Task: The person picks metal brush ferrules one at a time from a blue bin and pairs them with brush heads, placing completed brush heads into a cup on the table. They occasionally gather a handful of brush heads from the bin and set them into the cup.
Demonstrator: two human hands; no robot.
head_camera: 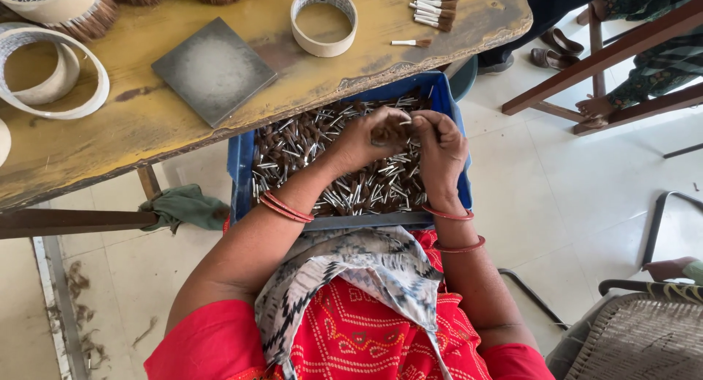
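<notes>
Blue plastic crate (242, 160) of small brush heads (351, 182) sits beneath our fingers: left hand (364, 140) and right hand (439, 149) both pinch one brown bristle tuft (392, 129) between them.

1. A worn yellow counter (410, 14) carries a grey square tile (213, 69) and an open cardboard ring (324, 21).
2. Finished small brushes (435, 6) lie near its far edge.
3. A green cloth (187, 204) hangs under the counter.
4. Sandals (556, 47) rest on the tiled floor (586, 197).

Blue crate (239, 157), yellow table (410, 28)
</notes>
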